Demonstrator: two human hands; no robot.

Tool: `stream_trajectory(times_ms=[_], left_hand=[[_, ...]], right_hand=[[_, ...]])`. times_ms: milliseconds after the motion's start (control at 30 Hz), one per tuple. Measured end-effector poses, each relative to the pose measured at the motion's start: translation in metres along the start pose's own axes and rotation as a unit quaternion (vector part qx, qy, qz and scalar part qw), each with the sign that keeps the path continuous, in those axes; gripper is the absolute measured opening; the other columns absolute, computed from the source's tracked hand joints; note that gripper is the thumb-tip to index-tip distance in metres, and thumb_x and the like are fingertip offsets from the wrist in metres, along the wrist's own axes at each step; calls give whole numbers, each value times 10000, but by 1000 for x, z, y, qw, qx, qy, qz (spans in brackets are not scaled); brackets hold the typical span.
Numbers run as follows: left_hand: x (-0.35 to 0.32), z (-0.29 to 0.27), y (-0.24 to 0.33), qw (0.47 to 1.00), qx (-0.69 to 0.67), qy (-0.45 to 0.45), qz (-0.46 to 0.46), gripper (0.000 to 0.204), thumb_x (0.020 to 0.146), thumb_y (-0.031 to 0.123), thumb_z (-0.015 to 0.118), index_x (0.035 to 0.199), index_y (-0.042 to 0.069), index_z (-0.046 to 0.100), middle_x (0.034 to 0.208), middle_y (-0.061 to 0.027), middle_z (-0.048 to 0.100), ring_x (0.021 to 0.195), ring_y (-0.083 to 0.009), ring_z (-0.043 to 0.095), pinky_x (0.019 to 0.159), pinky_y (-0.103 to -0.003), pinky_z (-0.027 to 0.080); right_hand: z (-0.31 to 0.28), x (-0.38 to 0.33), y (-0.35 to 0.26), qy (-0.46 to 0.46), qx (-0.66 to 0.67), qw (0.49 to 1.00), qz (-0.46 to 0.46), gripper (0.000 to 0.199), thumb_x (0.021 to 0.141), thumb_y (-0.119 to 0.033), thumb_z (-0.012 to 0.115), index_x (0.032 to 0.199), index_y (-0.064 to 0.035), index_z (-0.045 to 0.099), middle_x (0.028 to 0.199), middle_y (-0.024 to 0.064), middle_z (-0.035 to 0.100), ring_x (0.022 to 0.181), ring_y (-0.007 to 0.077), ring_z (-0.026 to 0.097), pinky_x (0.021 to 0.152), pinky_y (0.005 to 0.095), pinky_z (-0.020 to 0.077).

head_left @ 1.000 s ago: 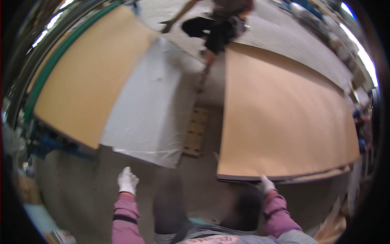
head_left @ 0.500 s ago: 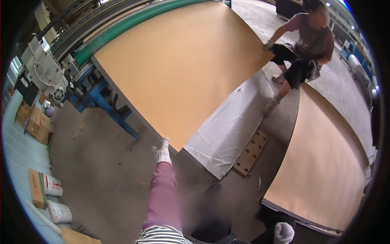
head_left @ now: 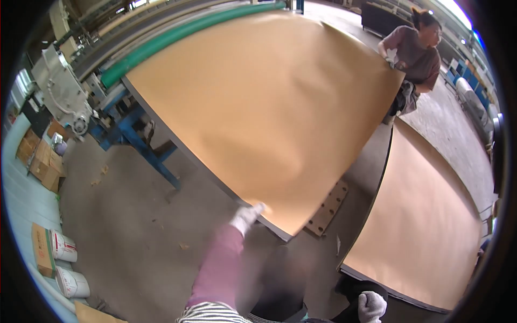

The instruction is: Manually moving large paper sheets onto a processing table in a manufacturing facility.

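A large tan sheet [head_left: 242, 107] with a dark grey edge stretches from the green roller at the back toward me, its surface bent and rippled. Near its closest corner, my left hand [head_left: 249, 216], in a white knit glove, grips the left edge with the thumb on top; the fingers underneath are hidden. My right hand [head_left: 371, 307], also gloved, is curled into a fist at the lower edge of the view, apart from the sheet, with nothing showing in it. A co-worker [head_left: 417, 56] at the far right has a gloved hand at the sheet's other corner.
A stack of similar tan sheets [head_left: 423, 215] lies at the right. The green roller [head_left: 188, 40] belongs to a machine with a blue frame [head_left: 142, 142]. A board with holes [head_left: 329, 210] rests on the floor. Buckets [head_left: 71, 282] and cardboard boxes [head_left: 47, 167] line the left wall.
The sheet's free end has moved right and toward me, rippling and covering the white wrapping on the floor. My left hand went right with it. The co-worker has shifted and stands farther back.
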State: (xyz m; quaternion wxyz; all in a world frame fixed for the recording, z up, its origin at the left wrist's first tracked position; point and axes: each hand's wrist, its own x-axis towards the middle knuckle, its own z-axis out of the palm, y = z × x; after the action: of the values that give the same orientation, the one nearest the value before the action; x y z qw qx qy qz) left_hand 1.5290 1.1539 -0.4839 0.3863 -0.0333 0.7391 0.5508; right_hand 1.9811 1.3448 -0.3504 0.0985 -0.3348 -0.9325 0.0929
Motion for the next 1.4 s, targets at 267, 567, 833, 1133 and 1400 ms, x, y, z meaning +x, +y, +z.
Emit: stream_trajectory(times_ms=[267, 567, 833, 1133, 1400], left_hand=[[-262, 98, 129, 934, 94, -191, 286, 404, 921, 377, 563, 1146, 44, 603, 1102, -74, 629, 1054, -138, 559, 891, -289, 441], [-377, 185, 164, 914, -258, -306, 63, 378, 924, 397, 542, 853, 29, 591, 670, -73, 638, 544, -146, 618, 510, -274, 524], [-335, 255, 46, 954, -183, -238, -22, 337, 883, 410, 592, 890, 73, 598, 681, -45, 614, 491, -129, 579, 449, -256, 511], [-403, 203, 42, 881, 150, -140, 428, 384, 843, 222, 627, 1178, 43, 563, 1048, -115, 630, 1002, -197, 589, 870, -271, 461], [-272, 141, 67, 536, 647, 37, 540, 667, 753, 205, 613, 1360, 76, 369, 1065, -154, 534, 891, -269, 523, 937, -391, 419]], right_hand=[[-10, -18, 16, -27, 42, 999, 17, 175, 849, -318, 597, 856, -154, 658, 798, 78, 657, 728, 262, 631, 661, 356, 501], [-34, -50, 27, -11, 157, 987, 32, 220, 859, -321, 576, 888, -117, 652, 827, 107, 654, 777, 268, 628, 696, 372, 492], [-82, -41, -14, -106, 868, 465, 135, 404, 942, -404, 494, 1163, -74, 565, 944, 47, 642, 815, 191, 608, 740, 313, 503], [-85, -38, 27, 36, 696, 671, 251, 249, 869, -225, 480, 713, -64, 586, 561, 24, 541, 432, 121, 472, 398, 228, 340], [-111, -72, 97, 171, 439, 848, 241, 325, 842, -311, 534, 1033, -57, 607, 730, 105, 617, 642, 208, 581, 609, 386, 468]])
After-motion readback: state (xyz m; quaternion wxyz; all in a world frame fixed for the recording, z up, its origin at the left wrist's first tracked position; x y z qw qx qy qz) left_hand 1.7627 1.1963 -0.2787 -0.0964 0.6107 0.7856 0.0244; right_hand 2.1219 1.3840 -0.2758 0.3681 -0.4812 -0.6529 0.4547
